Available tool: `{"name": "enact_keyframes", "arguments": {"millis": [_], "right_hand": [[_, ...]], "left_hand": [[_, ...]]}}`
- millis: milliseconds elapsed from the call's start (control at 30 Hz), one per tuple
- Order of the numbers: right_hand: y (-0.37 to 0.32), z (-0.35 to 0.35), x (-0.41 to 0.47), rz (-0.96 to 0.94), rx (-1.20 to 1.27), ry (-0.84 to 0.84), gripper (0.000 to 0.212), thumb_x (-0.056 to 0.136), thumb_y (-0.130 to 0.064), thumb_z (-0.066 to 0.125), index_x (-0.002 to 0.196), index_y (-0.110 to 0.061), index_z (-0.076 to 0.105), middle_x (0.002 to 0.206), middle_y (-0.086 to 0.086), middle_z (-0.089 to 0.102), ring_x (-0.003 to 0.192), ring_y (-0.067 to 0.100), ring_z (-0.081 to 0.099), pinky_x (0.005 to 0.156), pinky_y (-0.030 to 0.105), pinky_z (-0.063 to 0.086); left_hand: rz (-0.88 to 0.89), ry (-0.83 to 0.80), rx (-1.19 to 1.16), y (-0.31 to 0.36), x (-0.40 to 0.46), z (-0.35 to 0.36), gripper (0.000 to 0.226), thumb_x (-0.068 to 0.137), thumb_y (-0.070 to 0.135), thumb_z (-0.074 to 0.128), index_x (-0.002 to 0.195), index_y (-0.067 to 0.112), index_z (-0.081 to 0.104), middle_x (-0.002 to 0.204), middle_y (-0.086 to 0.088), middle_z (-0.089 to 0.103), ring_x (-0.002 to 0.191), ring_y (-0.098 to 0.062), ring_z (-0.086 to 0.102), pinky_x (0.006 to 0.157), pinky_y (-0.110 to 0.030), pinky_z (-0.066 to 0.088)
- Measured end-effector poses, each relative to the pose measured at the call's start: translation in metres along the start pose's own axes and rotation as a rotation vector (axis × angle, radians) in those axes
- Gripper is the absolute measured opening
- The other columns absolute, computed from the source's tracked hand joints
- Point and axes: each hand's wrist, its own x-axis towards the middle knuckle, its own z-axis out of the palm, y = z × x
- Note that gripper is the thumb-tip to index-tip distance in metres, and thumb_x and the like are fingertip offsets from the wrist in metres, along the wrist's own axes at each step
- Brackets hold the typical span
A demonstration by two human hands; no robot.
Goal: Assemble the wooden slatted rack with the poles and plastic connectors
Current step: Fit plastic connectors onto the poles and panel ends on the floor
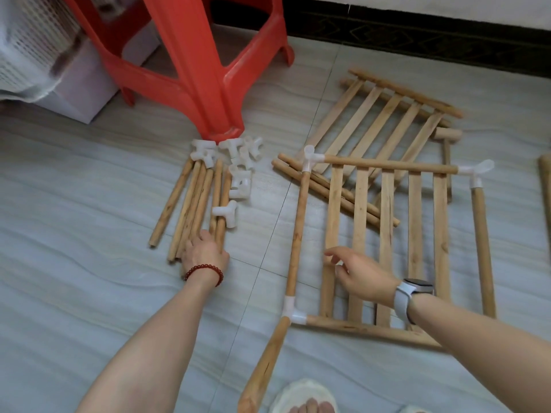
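A slatted wooden panel lies flat on the floor at the right, with poles joined to it by white plastic connectors at its far left corner, far right corner and near left corner. A second slatted panel lies behind it. Several loose poles lie in a bundle at centre left, with several white connectors at their far end. My left hand rests on the near ends of the loose poles, its fingers curled over them. My right hand hovers above the front panel's slats, fingers relaxed and empty.
A red plastic stool stands behind the loose poles. A wooden mallet lies by the far panel. Two poles lie slanted under the front panel. A white box sits at far left. My foot in a slipper is at the bottom.
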Motion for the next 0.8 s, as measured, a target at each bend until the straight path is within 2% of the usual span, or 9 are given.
{"name": "enact_keyframes", "arguments": {"millis": [67,133,233,300,400,500,600,733,800], "right_hand": [[0.001,0.0,-0.001,0.006,0.015,0.01,0.04,0.098,-0.014,0.036,0.137,-0.019,0.039,0.13,0.001,0.052,0.114,0.015,0.053,0.09,0.025,0.045],[0.002,0.001,-0.001,0.007,0.03,0.016,0.039,0.098,-0.015,0.035,0.136,-0.019,0.041,0.128,0.001,0.055,0.11,0.015,0.055,0.086,0.023,0.044],[0.002,0.0,0.001,0.05,0.078,0.01,0.035,0.098,-0.017,0.034,0.131,-0.021,0.046,0.118,0.001,0.061,0.094,0.013,0.058,0.077,0.023,0.046],[-0.001,-0.002,0.002,0.089,0.143,-0.006,0.033,0.098,-0.017,0.034,0.126,-0.02,0.051,0.109,0.0,0.063,0.09,0.013,0.06,0.08,0.028,0.05],[-0.016,-0.01,0.005,0.097,0.248,-0.031,0.031,0.097,-0.012,0.034,0.118,-0.014,0.056,0.099,-0.002,0.062,0.087,0.01,0.059,0.077,0.022,0.046],[-0.045,-0.024,0.009,0.054,0.36,-0.027,0.03,0.097,-0.01,0.034,0.115,-0.009,0.058,0.094,0.0,0.063,0.082,0.011,0.059,0.076,0.023,0.049],[-0.072,-0.04,0.011,0.005,0.511,0.036,0.028,0.098,-0.017,0.039,0.117,-0.006,0.058,0.095,0.001,0.064,0.075,0.01,0.058,0.061,0.014,0.046],[-0.088,-0.061,0.011,-0.002,0.868,0.159,0.043,0.093,-0.037,0.053,0.127,-0.011,0.049,0.106,0.007,0.062,0.068,0.006,0.056,0.052,0.015,0.044],[-0.086,-0.071,0.011,0.004,1.027,0.211,0.037,0.088,-0.044,0.057,0.111,-0.015,0.055,0.096,0.005,0.062,0.064,0.006,0.054,0.049,0.017,0.043]], "left_hand": [[-0.011,-0.02,-0.047,0.001,-0.002,0.002,0.037,0.087,0.018,0.052,0.116,0.001,0.037,0.111,-0.019,0.056,0.097,-0.033,0.053,0.072,-0.035,0.04],[-0.053,-0.065,-0.2,0.003,-0.006,0.005,0.031,0.09,0.012,0.046,0.115,0.0,0.032,0.097,-0.02,0.058,0.076,-0.031,0.051,0.061,-0.034,0.037],[-0.103,-0.193,-0.371,0.004,-0.009,0.005,0.027,0.095,0.014,0.04,0.117,-0.001,0.035,0.089,-0.018,0.054,0.075,-0.031,0.051,0.061,-0.033,0.038],[-0.128,-0.28,-0.544,0.0,-0.008,-0.005,0.019,0.095,0.017,0.042,0.105,0.001,0.043,0.079,-0.014,0.054,0.068,-0.03,0.056,0.057,-0.03,0.041],[-0.262,-0.437,-0.823,-0.01,-0.007,-0.034,0.013,0.093,0.013,0.046,0.082,0.006,0.046,0.056,-0.005,0.045,0.043,-0.017,0.045,0.041,-0.019,0.034],[-0.277,-0.457,-0.864,-0.014,-0.014,-0.059,0.02,0.093,0.011,0.046,0.073,0.01,0.042,0.047,-0.002,0.041,0.042,-0.016,0.039,0.039,-0.017,0.029],[-0.096,-0.379,-0.837,-0.009,-0.024,-0.075,0.022,0.091,0.009,0.046,0.071,0.013,0.039,0.051,-0.002,0.039,0.043,-0.016,0.036,0.043,-0.021,0.026],[0.373,-0.337,-0.495,0.013,-0.045,-0.096,0.022,0.089,0.018,0.052,0.074,0.019,0.036,0.059,0.002,0.043,0.05,-0.017,0.042,0.051,-0.027,0.031],[0.562,-0.306,-0.306,0.038,-0.055,-0.107,0.027,0.089,0.026,0.054,0.075,0.024,0.032,0.065,0.003,0.045,0.059,-0.021,0.047,0.054,-0.031,0.034]]}}
